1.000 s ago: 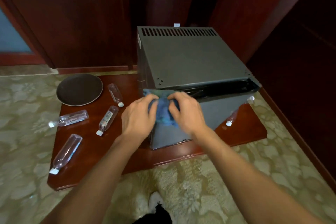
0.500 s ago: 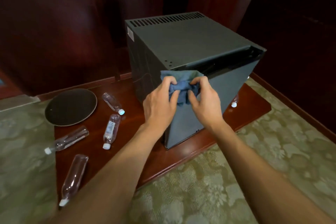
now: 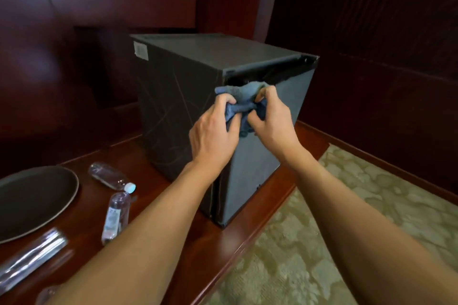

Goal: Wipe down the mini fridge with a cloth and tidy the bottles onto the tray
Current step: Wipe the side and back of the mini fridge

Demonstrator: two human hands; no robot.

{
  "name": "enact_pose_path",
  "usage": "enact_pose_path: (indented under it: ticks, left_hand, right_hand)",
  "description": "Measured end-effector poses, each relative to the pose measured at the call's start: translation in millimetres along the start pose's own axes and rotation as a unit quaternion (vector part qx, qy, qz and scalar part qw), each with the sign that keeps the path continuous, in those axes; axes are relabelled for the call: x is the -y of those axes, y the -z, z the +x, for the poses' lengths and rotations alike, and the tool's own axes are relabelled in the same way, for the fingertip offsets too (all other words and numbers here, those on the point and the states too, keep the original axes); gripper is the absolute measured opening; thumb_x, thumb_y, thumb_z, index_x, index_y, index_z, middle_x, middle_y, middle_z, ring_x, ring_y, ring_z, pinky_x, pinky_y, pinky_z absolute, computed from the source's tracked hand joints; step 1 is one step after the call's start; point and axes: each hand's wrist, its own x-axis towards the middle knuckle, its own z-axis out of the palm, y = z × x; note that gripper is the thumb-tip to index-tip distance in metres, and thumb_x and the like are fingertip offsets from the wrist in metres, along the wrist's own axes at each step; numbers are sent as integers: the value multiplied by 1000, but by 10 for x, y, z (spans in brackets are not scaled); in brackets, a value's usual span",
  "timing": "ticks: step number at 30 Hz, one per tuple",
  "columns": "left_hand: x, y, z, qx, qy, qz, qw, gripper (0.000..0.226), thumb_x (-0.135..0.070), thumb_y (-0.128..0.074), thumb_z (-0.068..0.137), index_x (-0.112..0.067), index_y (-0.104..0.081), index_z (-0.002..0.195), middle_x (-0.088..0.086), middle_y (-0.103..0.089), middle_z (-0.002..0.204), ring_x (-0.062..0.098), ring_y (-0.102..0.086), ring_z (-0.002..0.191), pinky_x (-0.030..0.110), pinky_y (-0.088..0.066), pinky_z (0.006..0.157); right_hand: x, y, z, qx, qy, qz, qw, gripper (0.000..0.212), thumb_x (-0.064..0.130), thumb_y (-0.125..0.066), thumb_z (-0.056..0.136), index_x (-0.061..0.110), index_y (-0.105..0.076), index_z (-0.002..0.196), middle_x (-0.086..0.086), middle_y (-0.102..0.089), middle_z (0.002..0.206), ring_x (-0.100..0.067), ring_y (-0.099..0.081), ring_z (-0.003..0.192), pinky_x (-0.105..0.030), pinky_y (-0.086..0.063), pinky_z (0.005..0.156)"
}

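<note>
The fridge stands on the wooden platform, its front corner near the platform's carpet-side edge; the tray lies at left, bottles strewn between; both hands, left and right, clutch the bunched cloth at the door's upper corner.
</note>
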Motion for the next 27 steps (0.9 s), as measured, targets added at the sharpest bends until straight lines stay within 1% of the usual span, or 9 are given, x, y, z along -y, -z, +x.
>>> enact_pose_path:
  ticks: [6, 10, 13, 15, 17, 20, 22, 24, 27]
  left_hand:
    - [260, -181, -227, -30, -32, -52, 998, 24, -34, -63, 89, -30, -53, 110, -7, -68, 94, 20, -65, 83, 25, -36, 61]
    - [411, -274, -392, -47, -58, -41, 996, 23, -35, -65, 87, -31, -55, 108, -8, -65, 87, 15, -62, 78, 24, -38, 58]
    - [574, -368, -602, -57, -62, -42, 996, 25, -32, -70, 84, -29, -59, 106, -6, -63, 82, 18, -62, 74, 25, -40, 56]
    - [665, -441, -749, -51, -47, -41, 997, 26, -30, -74, 82, -29, -61, 104, -6, -64, 80, 17, -62, 74, 25, -41, 57]
    - [717, -482, -884, -25, -18, -58, 998, 28, -28, -78, 79, -31, -61, 102, -7, -65, 81, 15, -63, 75, 22, -40, 58]
    - [747, -431, -944, 19, 16, -71, 997, 33, -29, -82, 73, -34, -61, 98, -10, -70, 82, 13, -65, 75, 15, -32, 59]
    - [708, -332, -810, 30, 15, -75, 997, 27, -34, -77, 77, -34, -61, 98, -10, -71, 84, 15, -67, 76, 18, -34, 60]
    - [611, -203, -581, 26, 5, -108, 994, 19, -40, -68, 85, -33, -60, 102, -9, -71, 90, 16, -67, 81, 20, -37, 63]
    - [424, -39, -174, -1, -17, -134, 991, 19, -40, -58, 92, -32, -60, 108, -9, -64, 100, 17, -64, 88, 24, -40, 66]
  right_hand:
    - [-186, -249, -218, -51, 22, -10, 998, 20, 9, -56, 84, 17, -41, 95, -4, -56, 86, -16, -50, 69, -28, -37, 61]
    - [-328, -363, -344, -58, 20, -21, 998, 21, 10, -57, 83, 17, -42, 95, -6, -59, 88, -22, -56, 75, -36, -45, 63]
    - [-469, -526, -519, -63, 7, -26, 998, 23, 9, -59, 81, 19, -43, 92, -1, -56, 82, -13, -50, 68, -29, -38, 60]
    - [-566, -650, -642, -69, -12, -36, 997, 25, 9, -61, 80, 22, -42, 90, 5, -52, 76, -4, -44, 61, -23, -33, 57]
    - [-645, -758, -768, -68, -42, -45, 996, 25, 9, -61, 80, 24, -42, 87, 6, -52, 74, -4, -46, 59, -21, -33, 55]
    - [-635, -832, -877, -66, -78, -38, 994, 22, 10, -59, 82, 25, -44, 88, 6, -55, 78, -4, -51, 64, -21, -35, 60]
    - [-514, -786, -816, -84, -71, -37, 993, 17, 13, -59, 84, 22, -46, 90, 7, -55, 81, -4, -51, 67, -23, -35, 63]
    - [-331, -697, -689, -124, -40, -44, 991, 15, 22, -62, 88, 19, -47, 91, 6, -53, 83, -7, -52, 73, -25, -37, 66]
    - [-7, -530, -420, -201, -6, -66, 977, 23, 37, -62, 90, 18, -49, 93, 1, -55, 89, -14, -54, 81, -27, -41, 71]
